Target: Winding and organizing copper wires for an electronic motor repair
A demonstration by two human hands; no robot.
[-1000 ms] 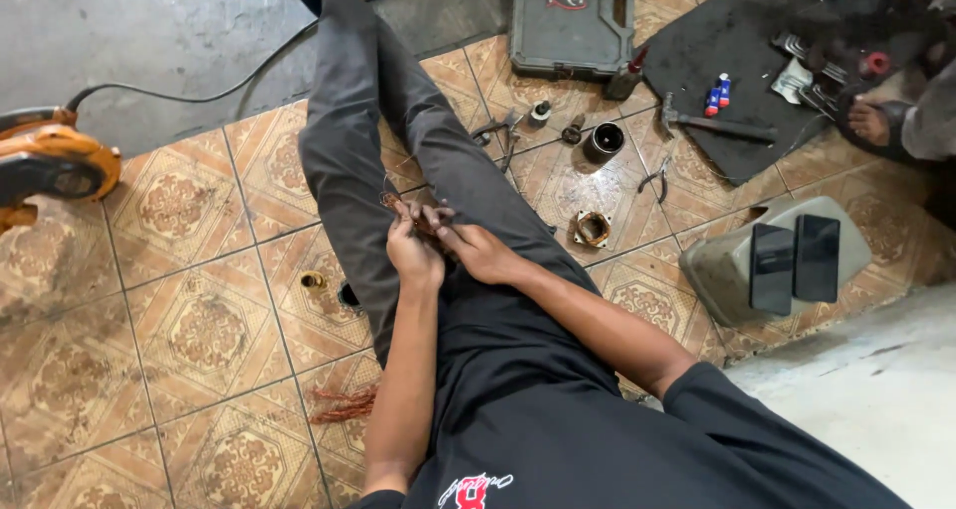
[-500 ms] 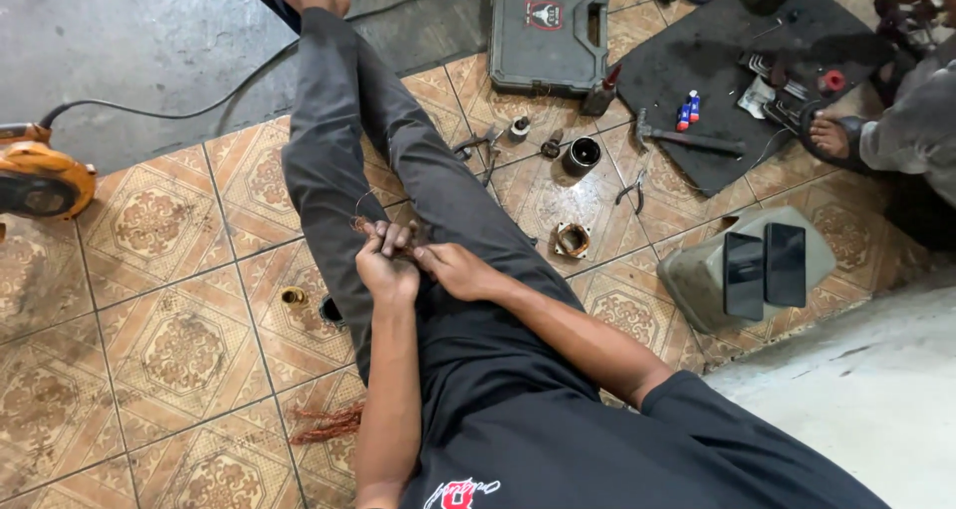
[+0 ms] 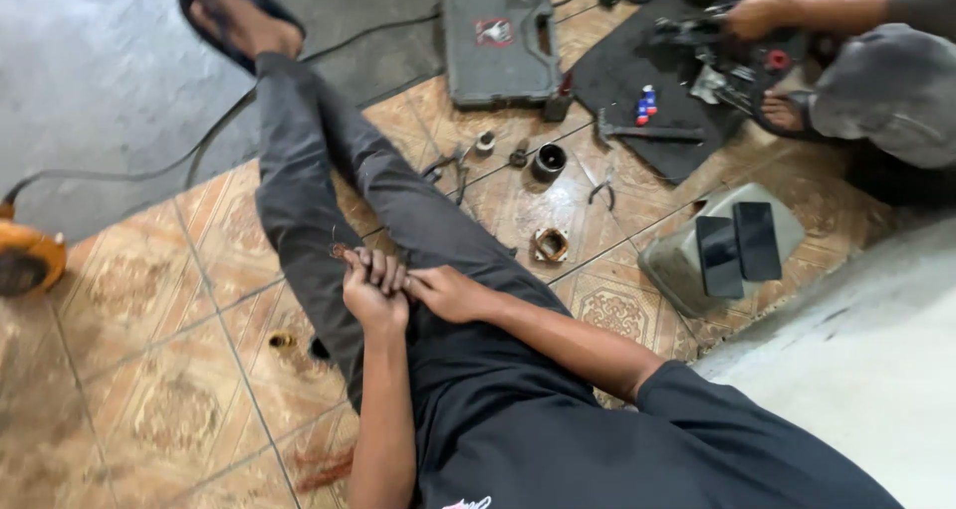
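A: What do the hands hold?

B: The left hand (image 3: 373, 292) and right hand (image 3: 448, 292) meet over the lap, on the dark trousers (image 3: 329, 190) of a person seated on the tiled floor (image 3: 149, 370), legs stretched to the far side. The left grip is closed, fingers curled around a small tuft of copper wire (image 3: 339, 251) that pokes out at its far edge. The right hand lies flat against the left one, fingers pressed to it; whether it grips anything I cannot tell.

A: Why there?

B: By the look of it, the thigh serves as a rest, steadying fine strands that would be hard to work in the air.

A: And around them?

B: To the right, on the floor, a small wound coil (image 3: 550, 244), a dark cylinder (image 3: 548, 161), pliers (image 3: 600, 187) and small fittings. Farther off, a closed grey tool case (image 3: 498, 41) and a black mat (image 3: 647, 81) with a hammer (image 3: 647, 130) and loose parts. Two phones (image 3: 738, 249) lie on a grey block (image 3: 677, 265) at right. An orange power tool (image 3: 25, 260) sits at the left edge, its cable (image 3: 199, 150) running across the far concrete.

A: Anyone else?

B: A second person's hand (image 3: 762, 13) works over the mat at far right, well apart from the wire. Nothing stands between the hands and the wire; the legs themselves block the nearest tools.
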